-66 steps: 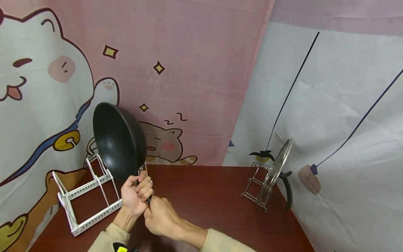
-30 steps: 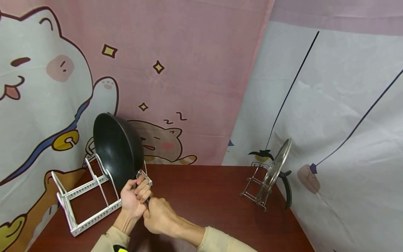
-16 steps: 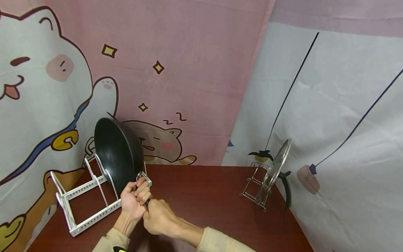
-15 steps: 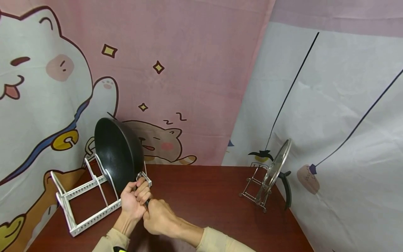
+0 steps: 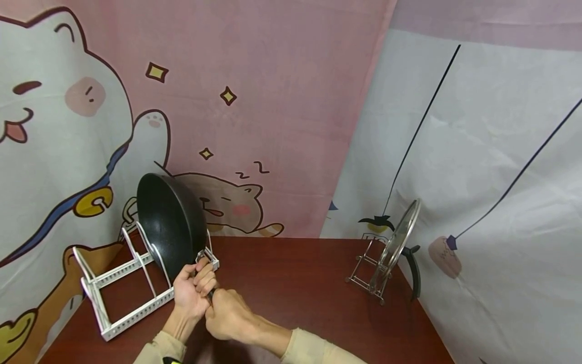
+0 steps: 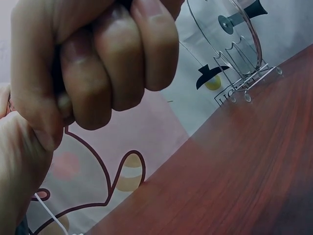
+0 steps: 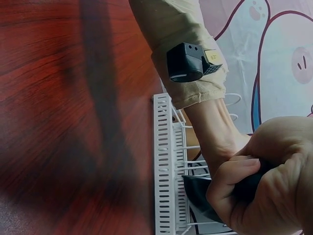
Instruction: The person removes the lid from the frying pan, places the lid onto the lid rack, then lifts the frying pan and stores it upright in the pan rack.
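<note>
A black wok [image 5: 170, 222] stands tipped on its side at the right end of a white dish rack [image 5: 136, 313], its hollow facing left. My left hand [image 5: 193, 290] grips the wok's handle [image 5: 210, 294] close to the bowl, fingers curled round it. Right behind it, my right hand [image 5: 229, 316] holds the handle's end. In the right wrist view, the right hand [image 7: 264, 191] wraps the dark handle, and part of the wok [image 7: 200, 196] reaches over the white rack [image 7: 164, 171]. Most of the handle is hidden by the hands.
A glass lid [image 5: 402, 235] with a steel rim and black handle [image 5: 414, 273] leans in a wire stand [image 5: 364, 275] at the table's right. Cartoon-printed cloth [image 5: 291, 101] hangs behind the reddish-brown table [image 5: 291, 283].
The wok has come down toward the white rack, with both hands keeping their grip and lowering slightly. In the last half second it sinks only a little. The lid and its stand stay put.
</note>
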A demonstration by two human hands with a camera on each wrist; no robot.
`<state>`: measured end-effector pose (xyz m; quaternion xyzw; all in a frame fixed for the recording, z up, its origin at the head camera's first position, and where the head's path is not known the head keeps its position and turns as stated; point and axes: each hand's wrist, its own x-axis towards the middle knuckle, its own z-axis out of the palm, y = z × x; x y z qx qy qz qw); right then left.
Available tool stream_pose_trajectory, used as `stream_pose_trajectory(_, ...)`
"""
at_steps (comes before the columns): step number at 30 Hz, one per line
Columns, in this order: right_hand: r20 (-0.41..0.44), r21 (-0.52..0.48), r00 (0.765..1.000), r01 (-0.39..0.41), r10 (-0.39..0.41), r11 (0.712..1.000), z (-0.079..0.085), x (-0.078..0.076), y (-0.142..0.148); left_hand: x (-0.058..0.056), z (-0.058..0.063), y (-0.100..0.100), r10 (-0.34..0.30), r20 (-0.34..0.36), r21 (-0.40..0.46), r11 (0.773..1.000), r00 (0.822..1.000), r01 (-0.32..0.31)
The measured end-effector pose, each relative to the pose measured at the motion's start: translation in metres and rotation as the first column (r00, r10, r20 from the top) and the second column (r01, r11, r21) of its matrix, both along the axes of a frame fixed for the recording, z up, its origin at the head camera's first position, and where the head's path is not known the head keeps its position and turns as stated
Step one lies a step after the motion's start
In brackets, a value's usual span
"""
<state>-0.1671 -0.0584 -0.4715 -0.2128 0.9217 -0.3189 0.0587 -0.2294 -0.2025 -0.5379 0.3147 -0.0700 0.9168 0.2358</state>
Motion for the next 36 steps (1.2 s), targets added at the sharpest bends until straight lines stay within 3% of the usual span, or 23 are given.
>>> stream_pose_trajectory(36, -0.056, 0.093, 0.998, 0.002, 0.003, 0.996, -0.011, -0.001, -0.005, -0.001, -0.015, -0.003, -0.028, 0.007, 0.013, 1.0, 1.0, 0.028)
